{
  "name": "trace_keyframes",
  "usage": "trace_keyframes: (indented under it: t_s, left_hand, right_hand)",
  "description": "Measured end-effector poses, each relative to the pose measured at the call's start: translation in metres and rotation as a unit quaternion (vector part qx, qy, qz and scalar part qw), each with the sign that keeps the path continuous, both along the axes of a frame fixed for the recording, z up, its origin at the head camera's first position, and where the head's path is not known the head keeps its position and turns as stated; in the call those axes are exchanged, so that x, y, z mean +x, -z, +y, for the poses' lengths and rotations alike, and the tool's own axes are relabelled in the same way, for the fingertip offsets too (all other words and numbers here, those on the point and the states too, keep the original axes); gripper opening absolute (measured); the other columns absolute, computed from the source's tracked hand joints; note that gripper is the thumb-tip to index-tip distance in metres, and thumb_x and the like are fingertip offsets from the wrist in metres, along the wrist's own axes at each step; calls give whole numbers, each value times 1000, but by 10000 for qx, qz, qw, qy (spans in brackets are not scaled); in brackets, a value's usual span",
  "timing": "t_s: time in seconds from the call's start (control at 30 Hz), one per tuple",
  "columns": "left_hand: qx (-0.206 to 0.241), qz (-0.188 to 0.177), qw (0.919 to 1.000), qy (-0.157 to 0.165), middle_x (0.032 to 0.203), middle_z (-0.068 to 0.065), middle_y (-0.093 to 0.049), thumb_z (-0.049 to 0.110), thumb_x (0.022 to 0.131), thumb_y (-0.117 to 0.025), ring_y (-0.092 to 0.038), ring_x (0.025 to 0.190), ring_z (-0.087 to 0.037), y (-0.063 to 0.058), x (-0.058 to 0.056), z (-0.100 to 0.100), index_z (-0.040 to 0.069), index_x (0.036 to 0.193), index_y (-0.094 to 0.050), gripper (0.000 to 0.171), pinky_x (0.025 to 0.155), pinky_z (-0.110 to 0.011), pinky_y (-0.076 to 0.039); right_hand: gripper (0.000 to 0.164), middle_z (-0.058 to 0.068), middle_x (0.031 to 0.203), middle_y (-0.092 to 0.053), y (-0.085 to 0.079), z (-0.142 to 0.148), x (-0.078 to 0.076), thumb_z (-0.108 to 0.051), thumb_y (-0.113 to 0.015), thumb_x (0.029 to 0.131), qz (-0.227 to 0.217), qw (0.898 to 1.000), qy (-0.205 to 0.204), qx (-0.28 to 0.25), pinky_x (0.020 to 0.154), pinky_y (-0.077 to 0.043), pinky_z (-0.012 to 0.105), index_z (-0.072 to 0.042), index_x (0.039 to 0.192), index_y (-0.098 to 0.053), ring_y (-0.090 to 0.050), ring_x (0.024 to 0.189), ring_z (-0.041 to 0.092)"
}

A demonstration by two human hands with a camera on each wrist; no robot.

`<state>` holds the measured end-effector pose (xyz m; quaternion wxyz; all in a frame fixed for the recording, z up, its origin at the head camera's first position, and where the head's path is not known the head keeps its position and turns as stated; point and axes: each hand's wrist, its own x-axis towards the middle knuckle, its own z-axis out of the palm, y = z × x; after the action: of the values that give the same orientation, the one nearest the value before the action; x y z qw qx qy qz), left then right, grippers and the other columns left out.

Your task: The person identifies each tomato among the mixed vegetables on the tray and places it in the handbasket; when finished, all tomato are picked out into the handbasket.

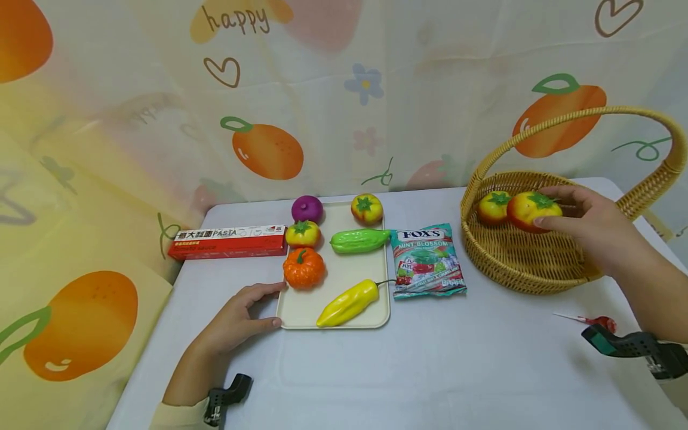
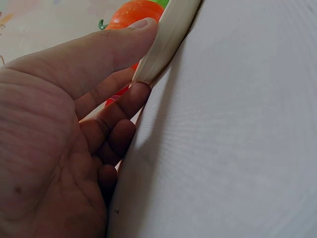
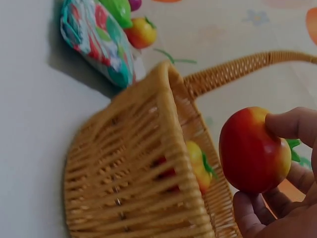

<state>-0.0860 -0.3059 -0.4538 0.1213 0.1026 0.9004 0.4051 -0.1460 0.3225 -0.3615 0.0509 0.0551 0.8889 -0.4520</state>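
Observation:
My right hand [image 1: 586, 224] holds a red and yellow persimmon [image 3: 252, 151] with a green leafy top, between thumb and fingers. It is above the wicker basket [image 1: 529, 280], where a second persimmon [image 1: 491, 210] sits. At the left edge of a cream tray [image 1: 344, 239], my left hand [image 1: 236, 319] rests with thumb and fingers touching the rim. On the tray are an orange pumpkin [image 1: 304, 269], a yellow pepper [image 1: 349, 303], a ridged green vegetable [image 1: 359, 241], a purple round vegetable [image 1: 307, 209] and two more persimmons [image 1: 367, 209].
A FOX'S candy bag [image 1: 428, 261] lies between tray and basket. A red and white pasta box [image 1: 228, 242] is left of the tray. A red-headed lollipop [image 1: 604, 323] lies in front of the basket, whose tall handle [image 1: 580, 113] arches overhead. Printed cloth hangs behind the table.

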Motion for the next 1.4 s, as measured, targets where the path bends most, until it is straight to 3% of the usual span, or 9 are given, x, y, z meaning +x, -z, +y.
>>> trace_keyframes:
  t_s: [0.1,0.23,0.37,0.47,0.57,0.83,1.1,1.23,1.4]
  left_hand:
    - [10,-15,10000,-17,153,-7,-58,19,85,-92,-45,145,-37,0,-1,0,19,150,-63,71,121,-68,-32]
    - [34,11,10000,-27,152,-7,-58,18,85,-92,-45,145,-37,1,-1,0,20,149,-64,71,121,-67,-31]
    - [51,33,10000,-8,152,-8,-59,16,85,-92,-46,145,-37,1,0,0,18,149,-63,71,121,-67,-32]
    - [8,35,10000,13,152,-9,-58,17,85,-92,-47,144,-38,1,0,1,17,150,-63,71,120,-67,-33]
    - [-11,2,10000,-14,152,-8,-58,16,85,-92,-47,145,-38,2,-1,1,18,150,-63,71,121,-66,-34]
    - [-16,55,10000,20,151,-9,-59,17,85,-92,-47,144,-38,1,-1,0,17,150,-63,71,120,-68,-33]
    - [-19,26,10000,3,152,-9,-58,18,85,-92,-48,144,-38,2,-1,0,18,150,-63,72,120,-68,-34]
    - [-23,18,10000,8,152,-8,-58,18,84,-93,-47,144,-38,3,-1,0,19,150,-63,72,120,-67,-34]
    - [16,16,10000,-5,152,-7,-58,18,84,-93,-47,145,-37,4,-1,-1,19,150,-63,72,121,-67,-33]
  right_hand:
    - [76,16,156,-40,3,5,-7,-51,-71,101,-34,9999,86,76,108,-49,47,-16,162,-40,-38,136,40]
    - [85,27,164,-30,1,7,-16,-50,-69,103,-74,9999,114,19,116,-37,70,-12,168,-30,-32,143,50]
    - [85,23,159,-34,1,11,-26,-52,-69,102,-13,9999,139,6,104,-53,42,-14,169,-30,-39,133,40]
    - [85,22,157,-34,3,16,-32,-52,-70,102,0,9999,134,4,82,-51,18,-17,169,-32,-42,124,33]
    - [86,28,160,-30,2,18,-37,-50,-70,102,-95,9999,130,19,74,-50,12,-17,170,-29,-41,124,36]
    - [85,26,150,-37,8,22,-49,-43,-69,105,-195,9996,172,-98,75,-52,18,-6,168,-27,-45,116,34]
    - [84,31,156,-30,21,27,-60,-40,-71,104,-473,9984,298,-128,93,-47,44,-5,167,-29,-41,121,40]
    - [85,39,162,-21,23,29,-62,-38,-69,105,-720,9974,45,75,109,-38,66,0,167,-24,-33,133,55]
    - [86,44,164,-13,22,30,-65,-33,-67,106,-846,9960,-212,204,118,-27,73,1,168,-18,-25,141,59]
